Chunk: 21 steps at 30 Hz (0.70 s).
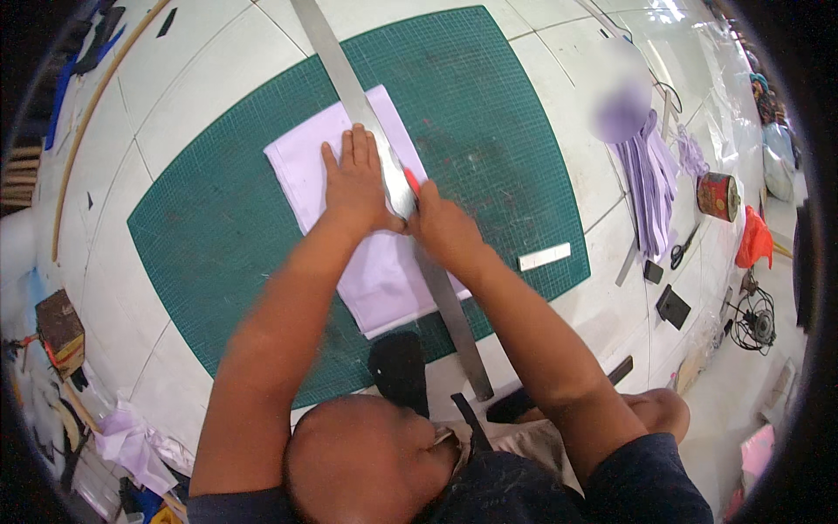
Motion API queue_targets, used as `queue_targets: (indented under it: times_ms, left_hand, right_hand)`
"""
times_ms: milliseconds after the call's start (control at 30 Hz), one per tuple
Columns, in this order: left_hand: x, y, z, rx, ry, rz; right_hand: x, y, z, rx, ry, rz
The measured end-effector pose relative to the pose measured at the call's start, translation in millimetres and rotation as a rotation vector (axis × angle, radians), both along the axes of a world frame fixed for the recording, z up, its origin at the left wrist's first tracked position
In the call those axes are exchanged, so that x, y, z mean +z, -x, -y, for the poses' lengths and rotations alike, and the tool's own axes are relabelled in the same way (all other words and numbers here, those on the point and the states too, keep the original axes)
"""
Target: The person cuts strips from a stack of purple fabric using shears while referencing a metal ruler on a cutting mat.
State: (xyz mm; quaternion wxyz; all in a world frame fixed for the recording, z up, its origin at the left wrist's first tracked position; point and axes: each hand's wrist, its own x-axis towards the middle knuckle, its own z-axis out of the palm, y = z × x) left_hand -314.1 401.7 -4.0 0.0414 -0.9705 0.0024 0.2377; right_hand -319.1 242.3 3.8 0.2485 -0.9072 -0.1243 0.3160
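A folded pale lilac cloth (301, 170) lies on a green cutting mat (209, 236). A long steel ruler (336, 61) runs across the cloth from the far edge toward me. My left hand (353, 179) presses flat on the cloth and the ruler's left edge, fingers spread. My right hand (445, 227) is closed around a cutter with a red-orange tip (411, 182), held against the ruler's right edge, just beside my left thumb.
A small white bar (544, 257) lies on the mat's right side. A stack of lilac cloth pieces (650, 188), scissors (681, 253), a red tin (717, 196) and dark small items sit on the white table at right. A dark object (400, 367) lies near the mat's front edge.
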Motion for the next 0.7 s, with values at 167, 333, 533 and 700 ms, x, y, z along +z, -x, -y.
queue_targets:
  times_ms: [167,333,533,700]
  left_hand:
    - [2.6,-6.4,7.7,0.004,0.026,-0.027]
    - [5.0,-2.9,5.0,0.003,0.005,-0.075]
    - [10.9,-9.1,10.6,-0.002,0.002,-0.075]
    - [6.8,-6.4,8.6,-0.007,-0.015,-0.071]
  right_hand:
    - [6.1,87.8,67.8,-0.054,0.169,-0.119]
    - [25.1,178.2,136.2,-0.013,0.266,-0.241]
    - [32.5,192.2,155.0,-0.011,0.321,-0.215]
    - [46.3,186.3,164.4,0.064,0.361,-0.199]
